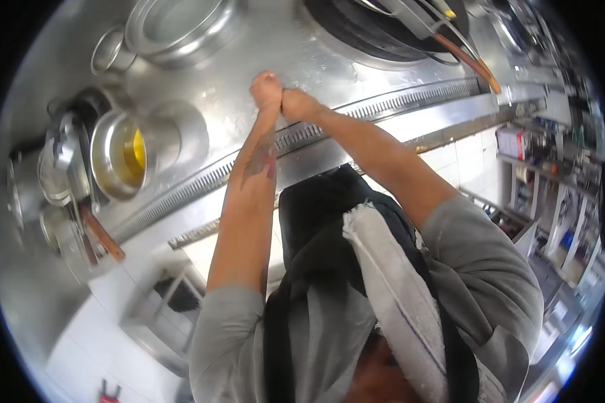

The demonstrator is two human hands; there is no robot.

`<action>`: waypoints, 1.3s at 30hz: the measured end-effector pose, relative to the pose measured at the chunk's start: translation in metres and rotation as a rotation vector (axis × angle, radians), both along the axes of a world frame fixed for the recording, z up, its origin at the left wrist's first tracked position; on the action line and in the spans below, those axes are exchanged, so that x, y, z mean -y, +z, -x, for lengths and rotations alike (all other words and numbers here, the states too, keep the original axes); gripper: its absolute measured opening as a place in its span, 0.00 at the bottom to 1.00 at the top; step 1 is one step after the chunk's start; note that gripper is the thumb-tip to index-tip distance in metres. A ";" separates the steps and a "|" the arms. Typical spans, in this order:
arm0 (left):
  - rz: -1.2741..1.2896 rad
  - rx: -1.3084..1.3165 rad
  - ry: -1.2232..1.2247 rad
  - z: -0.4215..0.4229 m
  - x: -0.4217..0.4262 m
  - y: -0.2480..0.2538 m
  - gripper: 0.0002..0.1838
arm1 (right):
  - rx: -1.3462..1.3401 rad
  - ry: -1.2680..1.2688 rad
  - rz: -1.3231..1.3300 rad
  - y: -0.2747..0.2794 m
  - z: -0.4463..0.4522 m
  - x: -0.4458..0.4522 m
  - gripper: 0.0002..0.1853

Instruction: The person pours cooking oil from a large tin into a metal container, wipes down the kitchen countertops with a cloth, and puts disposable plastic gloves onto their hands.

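Meeting hands: In the head view, the left hand (pixel 267 90) and the right hand (pixel 299 105) were side by side at the upper middle of the frame, touching or nearly so. Both had their fingers curled in; whether anything was inside them could not be told.
Steel table: Directly around and beyond the hands spread the table (pixel 228 87), across the upper half of the frame. By my judgement it was stiff, heavy and fixed, slippery where wet, and best steadied with flat palms.
Slotted strip: Just below the hands, the slotted strip (pixel 410 100) ran aslant from lower left towards upper right. It seemed rigid and not fragile; an end or the slots would probably have given the best hold.
Surface: The table looked silver-grey and glossy, with blurred reflections and small bright specks to the right of the hands. The strip showed a close row of short, dark slots.
Pot with yellow: Left of the hands stood a steel pot (pixel 102 158), something yellow inside it. It probably called for a level grip at the rim.
Upper left: A wide steel vessel (pixel 138 37) was partly cut off by the frame edge.
Upper right: A black pan (pixel 329 27) had a utensil with a wooden handle (pixel 474 66) lying across it.
Clothing: Grey sleeves, a dark apron (pixel 316 215) and a white cloth (pixel 390 282) filled the lower middle.
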State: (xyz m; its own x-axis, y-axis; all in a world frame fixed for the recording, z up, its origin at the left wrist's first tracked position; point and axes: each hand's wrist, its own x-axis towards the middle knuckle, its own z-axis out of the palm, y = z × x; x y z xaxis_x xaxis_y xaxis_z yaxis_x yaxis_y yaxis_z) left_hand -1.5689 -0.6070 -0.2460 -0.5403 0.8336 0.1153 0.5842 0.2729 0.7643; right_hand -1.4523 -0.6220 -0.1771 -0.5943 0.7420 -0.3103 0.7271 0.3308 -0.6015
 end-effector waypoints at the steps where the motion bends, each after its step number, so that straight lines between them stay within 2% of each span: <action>1: 0.124 0.010 -0.034 -0.003 0.005 0.022 0.07 | 0.007 -0.018 0.030 -0.007 -0.001 0.003 0.12; 4: 0.063 0.047 -0.102 -0.010 0.015 0.031 0.06 | -0.044 -0.010 -0.028 0.010 -0.015 0.013 0.12; 5: 0.023 0.021 -0.173 -0.009 0.017 0.029 0.05 | -0.054 -0.004 0.053 0.012 -0.016 0.015 0.17; 6: -0.078 0.140 -0.266 0.005 0.016 -0.009 0.05 | -0.065 -0.008 0.122 0.016 -0.024 0.013 0.22; 7: 0.005 0.108 -0.319 0.021 0.011 -0.029 0.09 | 0.037 -0.029 0.004 0.052 -0.044 0.025 0.31; 8: 0.170 0.461 -0.245 0.038 0.006 -0.046 0.25 | 0.147 -0.054 -0.107 0.090 -0.064 0.036 0.40; 9: 0.306 0.352 -0.126 0.000 0.025 0.052 0.45 | 0.135 -0.061 0.113 0.106 -0.088 0.031 0.54; 10: 0.144 0.086 -0.174 0.003 0.030 0.061 0.48 | 0.030 -0.198 0.024 0.095 -0.111 0.036 0.41; 11: -0.008 -0.211 -0.170 0.008 0.035 0.066 0.51 | 0.019 -0.241 -0.004 0.096 -0.139 0.027 0.41; 13: 0.051 -0.142 -0.225 0.009 0.039 0.091 0.40 | -0.024 -0.096 0.051 0.093 -0.194 0.017 0.24; 14: 0.060 -0.157 -0.261 0.003 0.048 0.104 0.40 | -0.040 -0.132 0.062 0.099 -0.217 0.021 0.24; 16: 0.094 0.222 -0.351 -0.033 0.046 0.129 0.25 | -0.504 -0.299 -0.059 0.133 -0.282 0.020 0.08; 17: 0.102 0.210 -0.366 -0.049 0.039 0.120 0.25 | -0.725 -0.375 0.136 0.147 -0.318 0.026 0.07; 18: 0.020 0.083 -0.465 -0.059 0.031 0.100 0.20 | -0.944 -0.421 0.346 0.153 -0.349 0.030 0.07; 19: -0.062 -0.057 -0.527 -0.059 0.031 0.091 0.15 | -0.817 -0.465 0.073 0.113 -0.375 0.021 0.10; 20: 0.053 -0.557 -0.493 -0.096 0.050 0.124 0.10 | -0.369 -0.330 -0.560 0.064 -0.407 0.021 0.15; 21: 0.166 -0.795 -0.511 -0.086 0.049 0.099 0.11 | 0.083 -0.384 -0.321 0.105 -0.433 0.045 0.19; 22: 0.404 -0.991 -0.463 -0.090 0.051 0.097 0.17 | -0.332 -0.425 -0.120 0.083 -0.460 0.052 0.19; 23: 0.519 -1.067 -0.474 -0.059 0.043 0.048 0.20 | -0.316 -0.415 -0.224 0.081 -0.476 0.063 0.18; 25: 0.179 -0.846 -0.631 -0.030 0.064 0.028 0.19 | -0.291 -0.450 -0.233 0.066 -0.492 0.068 0.16; 27: 0.619 -0.575 -0.256 -0.036 0.070 0.050 0.18 | -0.298 -0.401 -0.152 0.056 -0.498 0.084 0.16; 28: 0.329 -0.521 -0.203 -0.045 0.079 0.067 0.16 | -0.315 -0.400 -0.138 0.056 -0.494 0.082 0.15; 29: 0.071 -0.632 -0.416 -0.026 0.077 0.067 0.17 | -0.332 -0.397 -0.114 0.058 -0.482 0.083 0.15; 30: -0.083 -0.946 -0.504 -0.068 0.098 0.129 0.16 | -0.342 -0.362 -0.089 0.065 -0.473 0.084 0.14; 31: -0.230 -0.799 -0.277 -0.091 0.107 0.152 0.17 | -0.347 -0.288 -0.091 0.073 -0.462 0.082 0.14; 32: -0.338 -0.530 -0.195 -0.127 0.120 0.189 0.16 | -0.460 -0.280 -0.004 0.082 -0.452 0.081 0.14; 33: -0.255 -0.316 -0.162 -0.171 0.137 0.237 0.15 | -0.567 -0.261 0.091 0.094 -0.436 0.080 0.14; 34: -0.420 -0.132 -0.229 -0.192 0.136 0.243 0.16 | -0.622 -0.369 0.261 0.115 -0.425 0.082 0.20; 35: -0.436 0.102 -0.267 -0.221 0.132 0.249 0.18 | -0.766 -0.424 0.345 0.132 -0.416 0.080 0.24; 36: -0.379 0.126 -0.430 -0.252 0.132 0.264 0.21 | -0.897 -0.497 0.439 0.145 -0.415 0.082 0.28; 37: -0.383 0.300 -0.679 -0.293 0.140 0.284 0.23 | -1.083 -0.556 0.579 0.161 -0.418 0.086 0.36; 38: -0.481 0.110 -0.781 -0.327 0.136 0.288 0.32 | -1.252 -0.553 0.712 0.172 -0.429 0.090 0.39; 39: -0.579 0.107 -0.777 -0.359 0.139 0.281 0.40 | -1.366 -0.535 0.786 0.174 -0.449 0.087 0.39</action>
State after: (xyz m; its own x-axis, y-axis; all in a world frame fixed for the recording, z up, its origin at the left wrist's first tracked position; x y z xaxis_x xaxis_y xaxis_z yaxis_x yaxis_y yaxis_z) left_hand -1.2103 -0.7459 0.0353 0.1044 0.7918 0.6018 0.3626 -0.5937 0.7183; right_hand -1.0033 -0.7090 -0.0027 -0.4719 0.8627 -0.1821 -0.5161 -0.4377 -0.7362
